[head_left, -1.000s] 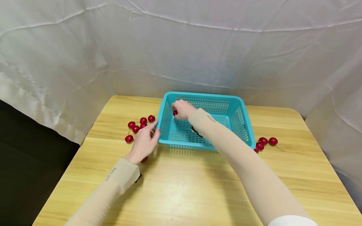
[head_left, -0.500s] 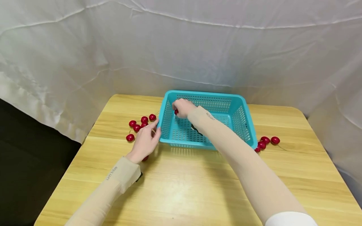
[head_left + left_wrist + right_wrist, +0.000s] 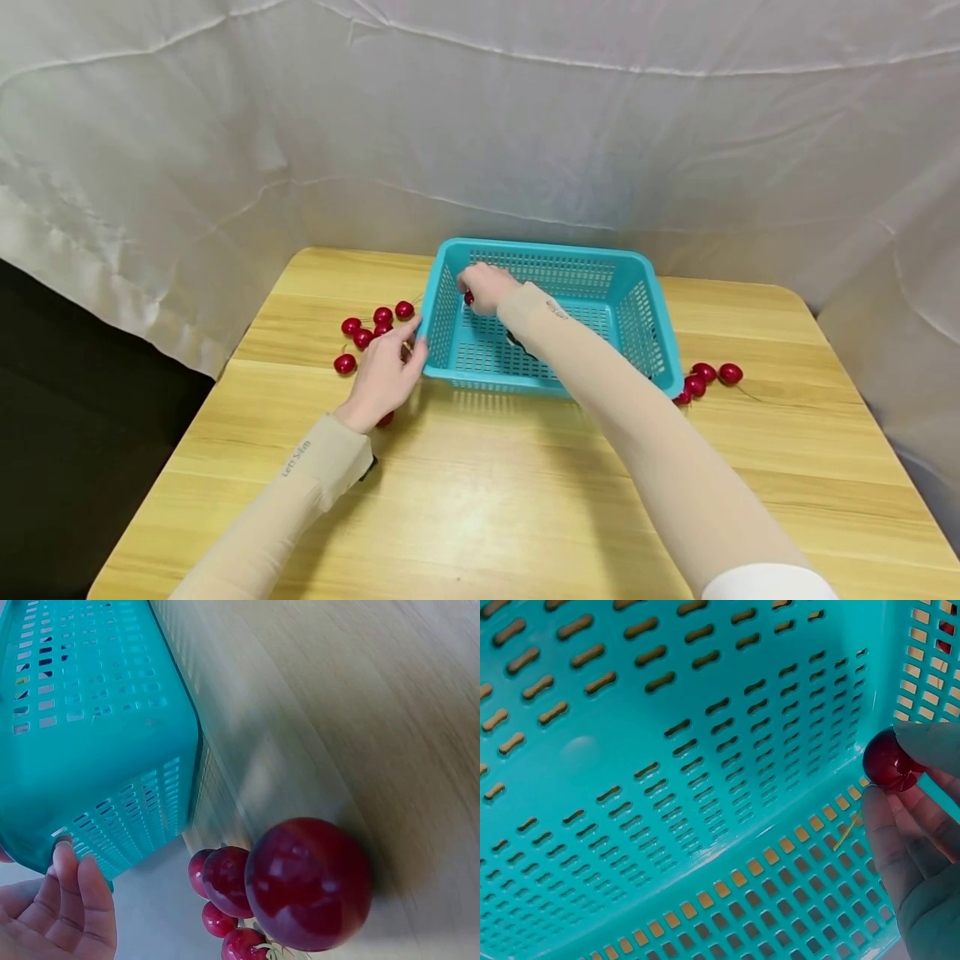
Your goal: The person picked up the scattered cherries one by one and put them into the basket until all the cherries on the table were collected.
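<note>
My right hand (image 3: 489, 287) is inside the turquoise plastic basket (image 3: 555, 388), near its left end. Between thumb and fingers it pinches a dark red cherry (image 3: 889, 760), just above the basket floor; a thin yellowish stem shows below it in the right wrist view. My left hand (image 3: 382, 373) grips the basket's left rim, its fingers (image 3: 94, 900) under the rim against the outer wall. Several loose cherries (image 3: 363, 338) lie left of the basket beside that hand. One more cherry (image 3: 385, 419) is partly hidden by the left wrist and looms large in the left wrist view.
Several cherries (image 3: 703, 372) lie by the basket's right front corner, some partly hidden by its rim. The wooden table (image 3: 480, 500) extends in front of the basket. A pale curtain (image 3: 525, 150) hangs close behind, with a black area (image 3: 90, 433) at the left.
Hardly anything differs. The view shifts slightly, while the left hand stays on the rim and the right hand keeps the cherry in the basket's left part.
</note>
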{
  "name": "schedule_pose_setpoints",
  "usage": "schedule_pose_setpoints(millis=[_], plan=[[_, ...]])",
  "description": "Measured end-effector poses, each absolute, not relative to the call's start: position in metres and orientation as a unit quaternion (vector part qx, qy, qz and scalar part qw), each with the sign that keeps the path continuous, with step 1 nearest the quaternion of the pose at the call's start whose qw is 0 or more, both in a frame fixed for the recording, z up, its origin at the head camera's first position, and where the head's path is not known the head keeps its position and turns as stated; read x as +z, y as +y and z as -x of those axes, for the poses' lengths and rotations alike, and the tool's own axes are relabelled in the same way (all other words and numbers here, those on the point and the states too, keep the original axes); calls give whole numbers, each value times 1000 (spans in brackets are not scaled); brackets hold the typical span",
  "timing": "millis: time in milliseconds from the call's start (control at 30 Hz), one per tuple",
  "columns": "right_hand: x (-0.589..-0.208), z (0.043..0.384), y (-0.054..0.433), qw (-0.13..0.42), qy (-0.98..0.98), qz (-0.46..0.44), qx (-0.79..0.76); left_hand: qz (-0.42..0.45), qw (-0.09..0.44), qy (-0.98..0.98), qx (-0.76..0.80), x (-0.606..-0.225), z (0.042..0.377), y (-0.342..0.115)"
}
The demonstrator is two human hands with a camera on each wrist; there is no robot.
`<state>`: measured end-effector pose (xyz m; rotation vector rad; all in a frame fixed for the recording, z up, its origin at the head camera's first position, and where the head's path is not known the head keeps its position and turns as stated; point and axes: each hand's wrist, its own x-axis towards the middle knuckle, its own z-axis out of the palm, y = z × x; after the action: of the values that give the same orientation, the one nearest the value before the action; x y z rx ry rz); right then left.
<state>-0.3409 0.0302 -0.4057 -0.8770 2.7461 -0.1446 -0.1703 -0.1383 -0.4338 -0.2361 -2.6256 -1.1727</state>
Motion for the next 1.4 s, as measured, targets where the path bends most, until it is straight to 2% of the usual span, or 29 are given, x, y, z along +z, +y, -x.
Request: schedule_pose_setpoints(millis=[367, 733, 1133, 1400], plan=[[-414, 340, 34, 136, 945, 291, -56, 83, 123, -904, -402, -435, 170, -137], [-404, 344, 46, 127, 946, 291, -66, 83, 122, -909, -390, -433, 173, -138], [-365, 320, 62, 91, 936, 327, -97, 79, 108, -916, -379, -431, 177, -145], [-343, 303, 105, 56, 931, 328, -149, 87, 106, -917, -373, -431, 178, -146]])
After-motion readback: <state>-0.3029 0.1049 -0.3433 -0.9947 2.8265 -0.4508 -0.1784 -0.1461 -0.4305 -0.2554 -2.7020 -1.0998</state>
